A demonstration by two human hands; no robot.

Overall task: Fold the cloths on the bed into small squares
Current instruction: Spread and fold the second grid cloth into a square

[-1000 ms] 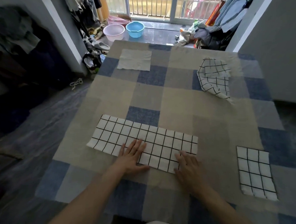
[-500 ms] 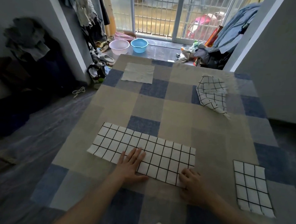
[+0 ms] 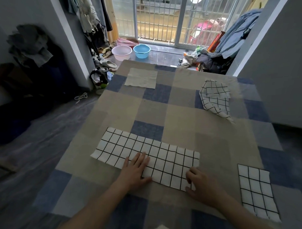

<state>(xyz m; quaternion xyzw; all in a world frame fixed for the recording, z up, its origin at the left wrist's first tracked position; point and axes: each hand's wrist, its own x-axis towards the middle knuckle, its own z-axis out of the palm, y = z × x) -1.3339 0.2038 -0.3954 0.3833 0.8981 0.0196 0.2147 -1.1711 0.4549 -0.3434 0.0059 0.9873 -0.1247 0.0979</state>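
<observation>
Head view looked down on a bed [image 3: 181, 115] covered in a patchwork of beige, grey and blue squares. Nearest the person lay the long cloth [image 3: 145, 153] — white with a black grid, folded into a flat strip that ran slantwise across the near part of the bed. The left hand [image 3: 136, 170] rested flat on the strip's near edge, about midway along it, fingers straight and together. The right hand [image 3: 201, 183] was at the strip's right near corner, its fingers curled and pinching the cloth's edge against the thumb.

Right of the strip, apart from it, a folded grid cloth [image 3: 257, 191] lay as a neat rectangle by the bed's right edge. Farther up the bed from the strip, on the right, a crumpled grid cloth [image 3: 216, 97] sat loosely heaped with one corner turned over. Far from the strip on the left, a plain pale cloth [image 3: 142, 78] lay as a flat square.

Beyond the far end of the bed two basins stood on the floor, side by side and close together — a pink basin [image 3: 121, 51] and a blue basin [image 3: 141, 50]; both looked empty as far as their insides showed. No writing could be read anywhere.
</observation>
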